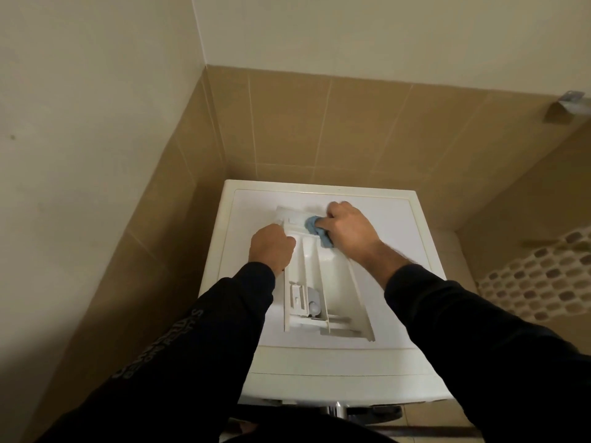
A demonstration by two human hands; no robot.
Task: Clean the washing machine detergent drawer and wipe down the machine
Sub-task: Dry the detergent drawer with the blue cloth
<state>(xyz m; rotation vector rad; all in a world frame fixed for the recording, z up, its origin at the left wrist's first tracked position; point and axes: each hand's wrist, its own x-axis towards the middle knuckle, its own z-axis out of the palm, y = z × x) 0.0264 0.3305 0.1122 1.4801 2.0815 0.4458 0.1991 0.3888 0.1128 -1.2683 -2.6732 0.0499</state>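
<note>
Heads up, the main thing that could bite you here is the detergent drawer (319,276) sliding around: it's out of its slot and just lying loose on top of the washing machine (383,225), long side running away from you, so if you scrub hard at the far end it can skate across that smooth lid or pivot around your holding hand. Your left hand (271,251) looks curled round the drawer's left wall near the far end, which is what's keeping it put, though I can't see the fingertips, so how firm that hold is I honestly can't tell. Your right hand (348,231) is bunched around the blue cloth (316,230) and pressing it into the far right corner of the drawer, right next to the small insert piece at the back. The cloth is mostly buried under your fingers, with just a bit sticking out toward the middle of the drawer, so there's a fair chance it catches on the ribs or on that insert and pops something loose. Also worth noting: the near end of the drawer, with the siphon cap bit and the little compartments, sits close to the front edge of the lid, so a pull toward you could drag it off the machine. The near compartments are well away from the cloth, so I'd guess they're not done yet.
</note>
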